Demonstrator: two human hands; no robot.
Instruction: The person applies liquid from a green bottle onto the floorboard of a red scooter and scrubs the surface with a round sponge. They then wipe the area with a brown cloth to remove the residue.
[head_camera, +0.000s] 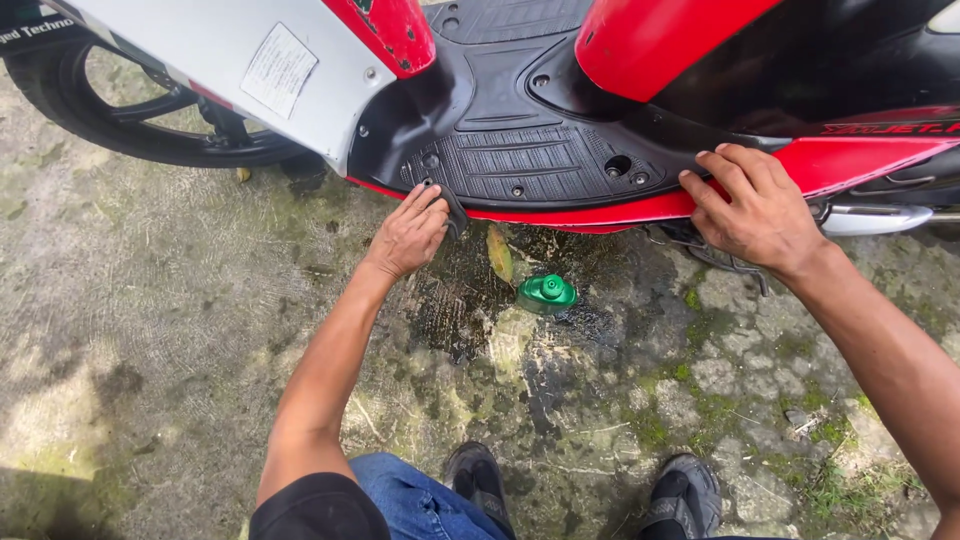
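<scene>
A red, black and silver scooter (640, 45) stands in front of me, its black ribbed footboard (530, 160) facing me. My left hand (412, 232) reaches to the footboard's lower left edge, fingers closed on a thin dark tool (452, 207) there. My right hand (755, 210) rests flat with fingers spread on the red side panel (860, 160) at the footboard's right end, holding nothing. A green plastic bottle (545, 293) lies on the wet ground below the scooter, between my hands.
The front wheel (130, 100) is at the top left. A yellow leaf (498, 252) lies next to the bottle. Dark wet stains spread over the mossy concrete ground (150, 330). My shoes (685, 492) and knee are at the bottom edge.
</scene>
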